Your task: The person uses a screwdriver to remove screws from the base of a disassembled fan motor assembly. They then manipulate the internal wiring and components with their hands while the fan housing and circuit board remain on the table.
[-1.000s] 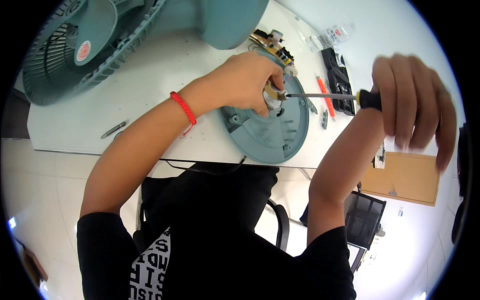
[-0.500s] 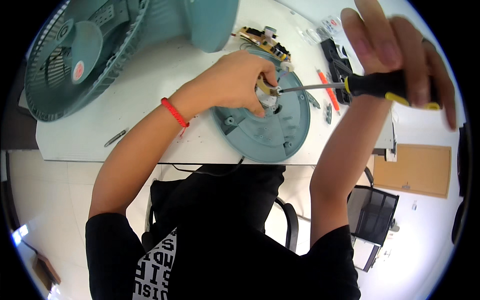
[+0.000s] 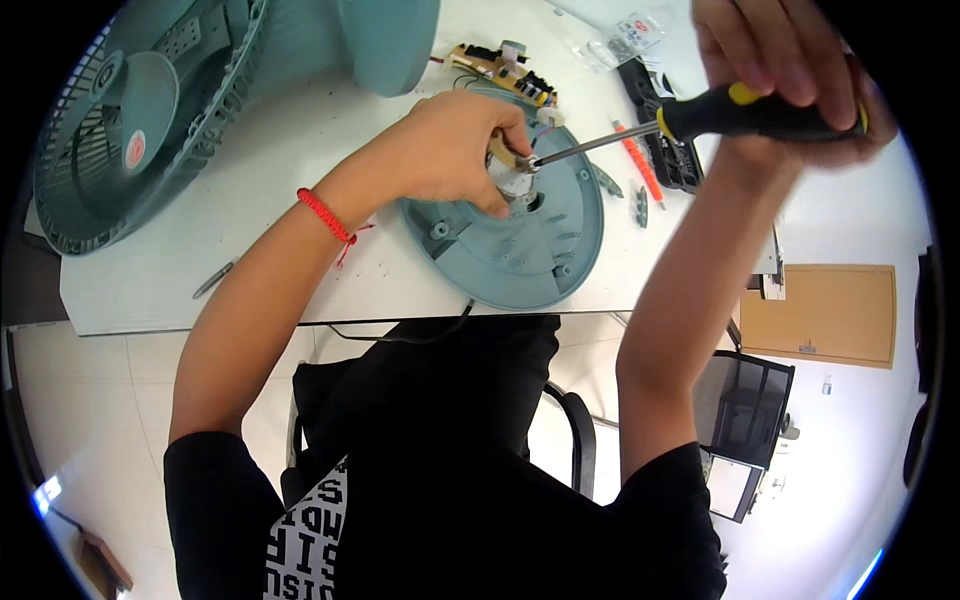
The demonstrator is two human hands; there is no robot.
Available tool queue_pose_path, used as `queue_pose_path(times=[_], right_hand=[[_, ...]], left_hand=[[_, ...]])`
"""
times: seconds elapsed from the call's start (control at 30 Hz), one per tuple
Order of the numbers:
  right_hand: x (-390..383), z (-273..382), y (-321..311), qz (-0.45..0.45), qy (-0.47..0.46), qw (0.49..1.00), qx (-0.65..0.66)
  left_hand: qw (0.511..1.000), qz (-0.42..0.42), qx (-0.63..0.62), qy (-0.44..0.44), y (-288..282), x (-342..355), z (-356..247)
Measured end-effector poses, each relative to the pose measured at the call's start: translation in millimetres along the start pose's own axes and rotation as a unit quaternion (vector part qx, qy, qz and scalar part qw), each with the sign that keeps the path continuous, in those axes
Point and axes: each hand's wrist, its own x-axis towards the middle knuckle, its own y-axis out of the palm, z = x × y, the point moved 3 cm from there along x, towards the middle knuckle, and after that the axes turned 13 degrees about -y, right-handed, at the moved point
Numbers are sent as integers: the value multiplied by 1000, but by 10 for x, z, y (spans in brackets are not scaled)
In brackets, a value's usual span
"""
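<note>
Just above the middle of the frame, the left hand (image 3: 455, 145) has its grip clamped, thumb and fingers, around a small round metal-and-tan part (image 3: 512, 182) at the grey-green base disc (image 3: 520, 250). At upper right, the right hand's (image 3: 800, 70) grip is closed around the handle of a black-and-yellow screwdriver (image 3: 700, 114). The tool's long axis slopes down leftward from that grip, its tip meeting the part's right edge beside the left fingertips; whether it seats in a screw cannot be told. The left hand is nearer the tip. A circuit board (image 3: 505, 75) lies above the disc on the white counter (image 3: 150, 280).
</note>
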Motion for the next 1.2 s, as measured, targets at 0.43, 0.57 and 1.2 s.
queue_pose_path(times=[0.43,0.57,1.2], right_hand=[[-32,-31,-18,-109,-174,926,-318],[148,-106,65,-18,-33,999,-6],[170,-65,15,169,36,984,52]], left_hand=[[999,33,-30,-30,-22,-21,-3],[998,42,-39,-40,-35,7,53],[996,57,-52,-52,-48,1,18]])
